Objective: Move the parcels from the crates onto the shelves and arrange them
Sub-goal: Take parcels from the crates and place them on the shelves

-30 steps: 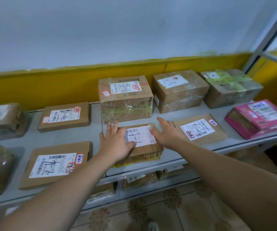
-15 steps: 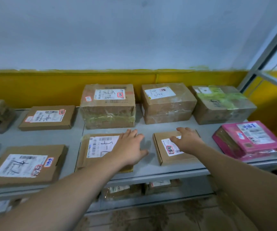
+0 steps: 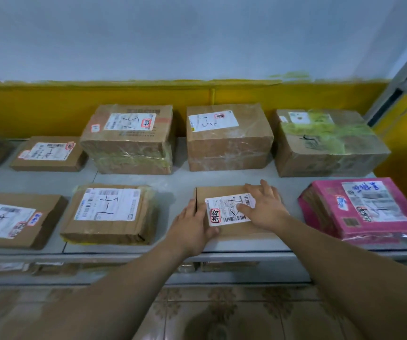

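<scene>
A flat brown parcel (image 3: 224, 195) with a white label lies near the front of the grey shelf (image 3: 187, 177). My left hand (image 3: 193, 228) lies against its left edge, thumb on its top near the label. My right hand (image 3: 263, 207) rests flat on its top, fingers spread over the label's right end. Left of it sits a taped brown parcel (image 3: 110, 214) marked with handwriting, free of both hands.
Three taller boxes (image 3: 128, 141) (image 3: 227, 138) (image 3: 325, 143) stand along the yellow wall. A pink parcel (image 3: 359, 209) lies at the right end, two flat ones (image 3: 13, 219) (image 3: 48, 154) at the left. More parcels show on a lower shelf (image 3: 222, 278). Tiled floor below.
My left hand left the taped parcel and came to the left edge of the flat one. My right hand has stayed on that flat parcel.
</scene>
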`<state>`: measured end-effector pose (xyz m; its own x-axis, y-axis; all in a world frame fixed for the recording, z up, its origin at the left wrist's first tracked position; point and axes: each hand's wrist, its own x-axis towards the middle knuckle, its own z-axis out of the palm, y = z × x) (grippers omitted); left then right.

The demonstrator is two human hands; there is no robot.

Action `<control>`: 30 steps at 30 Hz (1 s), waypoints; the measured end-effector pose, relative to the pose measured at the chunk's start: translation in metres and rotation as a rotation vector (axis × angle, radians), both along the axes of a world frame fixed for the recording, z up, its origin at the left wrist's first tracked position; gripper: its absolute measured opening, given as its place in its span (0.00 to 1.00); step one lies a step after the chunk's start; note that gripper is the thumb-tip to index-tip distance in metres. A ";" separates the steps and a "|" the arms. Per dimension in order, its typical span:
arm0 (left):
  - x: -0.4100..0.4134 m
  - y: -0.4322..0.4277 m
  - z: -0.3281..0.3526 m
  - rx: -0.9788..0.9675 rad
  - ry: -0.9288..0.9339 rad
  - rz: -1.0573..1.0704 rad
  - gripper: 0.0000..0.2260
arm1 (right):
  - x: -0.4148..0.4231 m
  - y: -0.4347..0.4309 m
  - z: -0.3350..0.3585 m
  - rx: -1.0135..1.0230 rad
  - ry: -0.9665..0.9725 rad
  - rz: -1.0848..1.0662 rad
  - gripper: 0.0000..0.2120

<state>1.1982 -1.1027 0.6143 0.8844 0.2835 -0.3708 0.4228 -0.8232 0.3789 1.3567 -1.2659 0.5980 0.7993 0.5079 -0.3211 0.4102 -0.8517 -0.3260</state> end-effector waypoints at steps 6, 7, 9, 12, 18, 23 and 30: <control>-0.006 -0.004 -0.008 -0.039 -0.047 0.075 0.37 | -0.012 0.001 -0.009 0.071 0.061 -0.055 0.36; -0.008 -0.005 -0.010 -0.045 -0.057 0.088 0.36 | -0.016 0.001 -0.010 0.066 0.071 -0.055 0.36; -0.014 -0.008 -0.013 -0.073 -0.058 0.132 0.36 | -0.021 0.000 -0.011 0.063 0.083 -0.050 0.36; -0.017 -0.013 -0.015 -0.115 -0.041 0.204 0.37 | -0.018 -0.002 -0.009 0.068 0.076 -0.014 0.36; -0.015 -0.013 -0.013 -0.087 0.000 0.216 0.37 | -0.011 -0.002 -0.008 0.042 0.047 0.062 0.37; -0.013 -0.008 -0.006 -0.095 0.030 0.189 0.37 | -0.011 0.003 0.002 0.033 0.061 0.067 0.37; 0.006 0.001 0.024 0.007 -0.041 0.026 0.29 | -0.010 -0.015 0.047 -0.012 -0.046 0.043 0.37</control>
